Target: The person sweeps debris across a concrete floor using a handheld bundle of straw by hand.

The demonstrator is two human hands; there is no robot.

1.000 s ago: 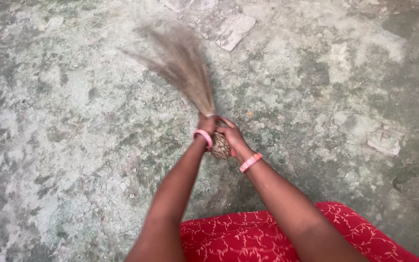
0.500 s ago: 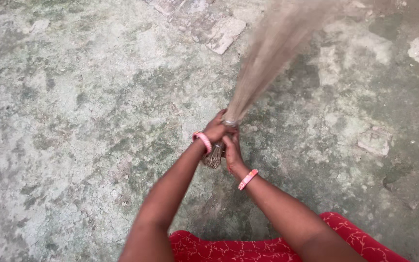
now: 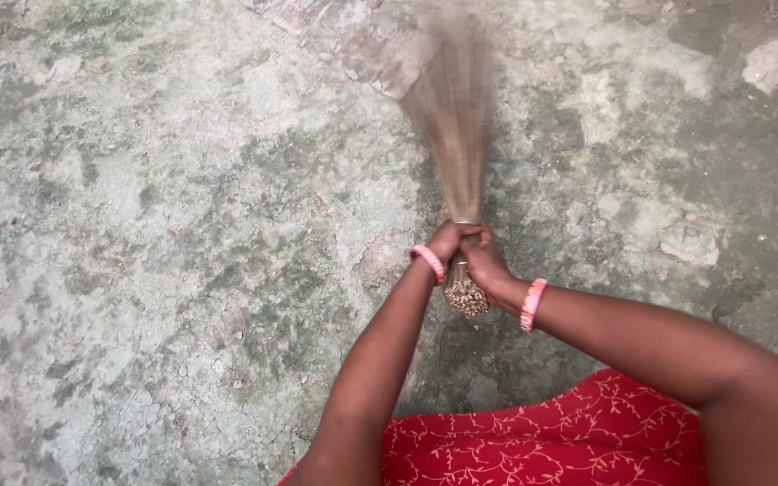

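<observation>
Sweeping stroke in hand: left hand (image 3: 447,241) and right hand (image 3: 488,263) both clamped on broom (image 3: 461,162) butt, blurred bristles fanned ahead over cracked concrete floor (image 3: 182,225). Next move likely calls for low, firm sideways pull.

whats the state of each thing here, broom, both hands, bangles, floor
broom: gripped at its bound end, bristles fanned out ahead and blurred
left hand: closed around the broom's neck
right hand: closed around the broom beside the left hand
pink bangles: one on each wrist
concrete floor: cracked, patchy, stained green and grey
red patterned cloth: at the bottom edge, below the arms
</observation>
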